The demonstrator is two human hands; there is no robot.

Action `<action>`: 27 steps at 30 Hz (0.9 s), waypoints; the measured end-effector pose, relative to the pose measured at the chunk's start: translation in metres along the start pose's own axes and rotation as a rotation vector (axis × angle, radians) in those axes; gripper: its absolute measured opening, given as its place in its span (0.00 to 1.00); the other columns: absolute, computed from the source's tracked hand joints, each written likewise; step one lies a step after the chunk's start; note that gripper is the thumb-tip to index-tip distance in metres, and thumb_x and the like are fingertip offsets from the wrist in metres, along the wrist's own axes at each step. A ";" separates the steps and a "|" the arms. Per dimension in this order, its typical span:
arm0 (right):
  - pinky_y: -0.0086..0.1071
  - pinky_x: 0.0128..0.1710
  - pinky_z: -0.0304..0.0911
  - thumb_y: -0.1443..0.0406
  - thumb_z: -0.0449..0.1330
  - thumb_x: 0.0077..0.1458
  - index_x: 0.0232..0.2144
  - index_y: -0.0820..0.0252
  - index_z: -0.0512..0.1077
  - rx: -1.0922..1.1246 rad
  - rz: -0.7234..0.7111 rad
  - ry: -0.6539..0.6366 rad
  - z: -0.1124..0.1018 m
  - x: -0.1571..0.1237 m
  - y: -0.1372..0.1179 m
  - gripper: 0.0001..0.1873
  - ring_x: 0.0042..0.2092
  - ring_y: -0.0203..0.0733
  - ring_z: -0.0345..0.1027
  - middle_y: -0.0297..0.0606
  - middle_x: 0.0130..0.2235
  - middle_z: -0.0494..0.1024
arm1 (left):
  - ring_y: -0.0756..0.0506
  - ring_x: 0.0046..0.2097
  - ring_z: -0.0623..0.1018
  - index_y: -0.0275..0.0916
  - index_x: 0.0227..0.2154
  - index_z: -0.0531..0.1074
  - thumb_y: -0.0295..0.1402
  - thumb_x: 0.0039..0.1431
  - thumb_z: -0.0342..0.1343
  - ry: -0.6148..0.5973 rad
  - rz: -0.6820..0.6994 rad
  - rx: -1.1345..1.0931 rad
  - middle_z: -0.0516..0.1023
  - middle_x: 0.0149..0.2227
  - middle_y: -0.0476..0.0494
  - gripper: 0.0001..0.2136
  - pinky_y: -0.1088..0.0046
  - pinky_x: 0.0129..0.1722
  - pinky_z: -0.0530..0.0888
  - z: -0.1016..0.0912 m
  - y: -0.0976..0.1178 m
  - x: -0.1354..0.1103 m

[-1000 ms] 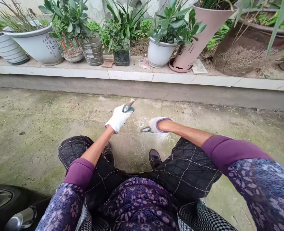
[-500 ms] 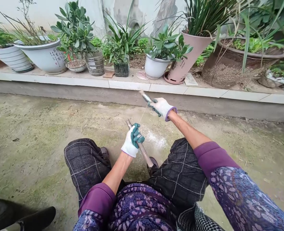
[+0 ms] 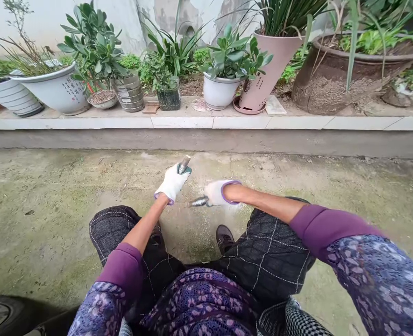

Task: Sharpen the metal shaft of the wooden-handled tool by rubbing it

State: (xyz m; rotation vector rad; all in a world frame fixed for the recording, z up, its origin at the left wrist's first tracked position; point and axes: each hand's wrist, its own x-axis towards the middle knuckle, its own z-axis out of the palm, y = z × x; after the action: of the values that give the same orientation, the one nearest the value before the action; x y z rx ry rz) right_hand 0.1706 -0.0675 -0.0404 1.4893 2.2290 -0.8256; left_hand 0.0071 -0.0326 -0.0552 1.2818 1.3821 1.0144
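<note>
— 2 gloved hands, both out in front of the knees. What has the left hand (image 3: pixel 172 183) got?

— It is curled tight round a metal rod (image 3: pixel 183 164), whose grey end pokes up past the knuckles, pointing toward the ledge (image 3: pixel 181 122).

— And the right hand (image 3: pixel 216 193)?

— Fist closed round a second metal piece (image 3: pixel 198 202), just right of the rod; its shiny tip sticks out sideways toward the left hand. The 2 pieces sit near each other but apart.

— What lies under them?

— Bare concrete ground (image 3: pixel 45 205), with a pale dusty patch (image 3: pixel 232 210) below and right of the rod, and 2 dark shoes (image 3: pixel 224 237) nearer the body than the rod.

— Beyond?

— Past the rod, the ledge carries potted plants: a white pot (image 3: pixel 218 91) and, beside it, a tilted pink pot (image 3: pixel 264 79).
</note>
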 end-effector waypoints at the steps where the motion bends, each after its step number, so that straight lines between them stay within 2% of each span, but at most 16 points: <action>1: 0.36 0.34 0.65 0.59 0.61 0.52 0.38 0.68 0.80 -0.037 0.029 0.024 -0.006 0.006 0.004 0.18 0.35 0.51 0.76 0.53 0.33 0.81 | 0.53 0.25 0.65 0.39 0.25 0.71 0.34 0.45 0.63 -0.012 0.094 0.088 0.68 0.22 0.54 0.07 0.78 0.24 0.64 0.002 0.004 0.000; 3: 0.35 0.36 0.65 0.60 0.59 0.53 0.40 0.67 0.80 -0.093 0.101 0.112 -0.024 0.015 0.015 0.18 0.39 0.52 0.76 0.55 0.38 0.81 | 0.52 0.28 0.69 0.39 0.28 0.73 0.36 0.47 0.62 -0.034 0.206 0.151 0.73 0.26 0.52 0.08 0.76 0.30 0.68 0.011 0.009 -0.006; 5: 0.34 0.38 0.64 0.58 0.54 0.59 0.47 0.65 0.77 -0.103 0.126 0.216 -0.045 0.019 0.027 0.21 0.42 0.51 0.76 0.55 0.44 0.81 | 0.51 0.28 0.70 0.38 0.30 0.74 0.37 0.47 0.63 -0.034 0.186 0.100 0.74 0.26 0.51 0.09 0.75 0.30 0.69 0.022 0.013 -0.018; 6: 0.33 0.38 0.64 0.57 0.53 0.60 0.48 0.62 0.76 -0.088 0.147 0.308 -0.055 0.020 0.033 0.22 0.42 0.50 0.76 0.52 0.44 0.81 | 0.52 0.26 0.69 0.38 0.30 0.73 0.38 0.47 0.63 -0.020 0.148 0.049 0.72 0.24 0.52 0.10 0.75 0.28 0.68 0.026 0.013 -0.025; 8: 0.33 0.38 0.63 0.53 0.52 0.61 0.48 0.61 0.75 -0.064 0.196 0.467 -0.070 0.020 0.041 0.22 0.42 0.49 0.75 0.50 0.44 0.81 | 0.54 0.21 0.64 0.38 0.30 0.72 0.39 0.47 0.63 0.016 0.065 -0.114 0.66 0.20 0.56 0.11 0.76 0.21 0.65 0.033 0.014 -0.038; 10: 0.33 0.37 0.62 0.51 0.52 0.61 0.45 0.61 0.74 -0.034 0.235 0.573 -0.079 0.019 0.045 0.23 0.42 0.50 0.74 0.50 0.43 0.80 | 0.55 0.17 0.59 0.39 0.31 0.70 0.39 0.47 0.63 0.024 -0.004 -0.333 0.60 0.18 0.59 0.12 0.77 0.16 0.61 0.035 0.014 -0.049; 13: 0.32 0.34 0.60 0.52 0.53 0.60 0.43 0.61 0.74 0.049 0.275 0.667 -0.086 0.017 0.046 0.20 0.40 0.48 0.73 0.49 0.42 0.80 | 0.56 0.14 0.56 0.41 0.31 0.67 0.39 0.47 0.64 -0.009 -0.075 -0.683 0.55 0.16 0.62 0.14 0.78 0.14 0.57 0.029 0.015 -0.054; 16: 0.30 0.30 0.59 0.55 0.56 0.59 0.38 0.61 0.74 0.236 0.271 0.738 -0.093 0.012 0.039 0.16 0.35 0.44 0.70 0.45 0.36 0.79 | 0.57 0.13 0.53 0.42 0.29 0.61 0.37 0.48 0.65 -0.030 -0.135 -0.947 0.51 0.15 0.63 0.15 0.80 0.13 0.53 0.017 0.014 -0.047; 18: 0.29 0.26 0.58 0.56 0.57 0.58 0.37 0.61 0.73 0.389 0.232 0.744 -0.097 0.007 0.028 0.14 0.30 0.40 0.67 0.42 0.32 0.77 | 0.57 0.13 0.51 0.42 0.28 0.59 0.35 0.50 0.63 -0.011 -0.188 -1.037 0.51 0.15 0.64 0.15 0.80 0.13 0.51 0.009 0.011 -0.037; 21: 0.27 0.20 0.57 0.55 0.56 0.59 0.37 0.60 0.71 0.521 0.164 0.698 -0.096 -0.005 0.005 0.14 0.23 0.34 0.61 0.36 0.27 0.73 | 0.58 0.13 0.52 0.41 0.30 0.61 0.33 0.52 0.62 0.093 -0.270 -1.023 0.52 0.15 0.64 0.12 0.80 0.14 0.52 0.000 0.000 -0.020; 24: 0.25 0.14 0.54 0.54 0.59 0.56 0.36 0.59 0.70 0.677 0.014 0.561 -0.087 -0.021 -0.019 0.14 0.19 0.30 0.56 0.30 0.24 0.68 | 0.57 0.14 0.54 0.40 0.31 0.65 0.33 0.52 0.61 0.177 -0.289 -0.877 0.55 0.15 0.63 0.09 0.80 0.15 0.54 -0.008 -0.011 -0.001; 27: 0.24 0.12 0.52 0.55 0.61 0.54 0.35 0.58 0.70 0.739 -0.120 0.411 -0.077 -0.035 -0.036 0.13 0.17 0.29 0.54 0.28 0.22 0.66 | 0.56 0.15 0.55 0.40 0.29 0.64 0.33 0.56 0.57 0.243 -0.235 -0.609 0.56 0.15 0.61 0.07 0.79 0.15 0.55 -0.021 -0.010 0.017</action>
State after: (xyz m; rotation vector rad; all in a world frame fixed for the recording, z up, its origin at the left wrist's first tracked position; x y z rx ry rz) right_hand 0.1548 -0.0543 0.0486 1.9971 2.4505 -1.6389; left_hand -0.0152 -0.0161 -0.0623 0.5493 1.2258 1.3212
